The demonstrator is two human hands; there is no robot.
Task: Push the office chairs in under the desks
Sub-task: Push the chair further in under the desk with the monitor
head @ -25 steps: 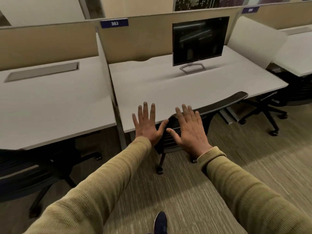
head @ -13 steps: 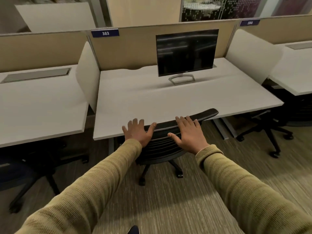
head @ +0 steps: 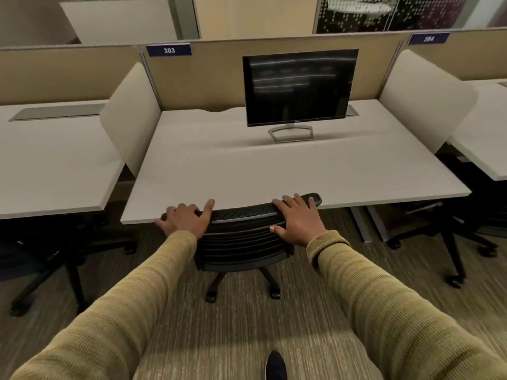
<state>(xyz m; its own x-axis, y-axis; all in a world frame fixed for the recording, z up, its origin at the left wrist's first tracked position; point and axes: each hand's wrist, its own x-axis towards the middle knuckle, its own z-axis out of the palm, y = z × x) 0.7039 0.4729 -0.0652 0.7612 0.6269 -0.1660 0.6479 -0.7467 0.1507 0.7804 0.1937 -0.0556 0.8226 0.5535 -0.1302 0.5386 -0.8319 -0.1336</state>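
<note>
A black mesh office chair (head: 241, 239) stands at the front edge of the white desk (head: 247, 171) numbered 383, its backrest top level with the desk edge and its seat hidden beneath. My left hand (head: 186, 219) grips the left end of the backrest top, fingers curled over the rim. My right hand (head: 297, 218) lies on the right end, its fingers laid fairly straight over the top and its thumb on the back face. Two casters show on the carpet below.
A dark monitor (head: 299, 86) stands at the desk's back. White dividers flank the desk. Another chair (head: 41, 259) sits under the left desk (head: 49, 165), and a chair base (head: 450, 234) shows under the right side. My shoe (head: 275, 364) is on the carpet.
My hands went from hovering spread above the chair to resting on its backrest top. The chair swung square to the desk and sits centred at its edge. My view shifted left.
</note>
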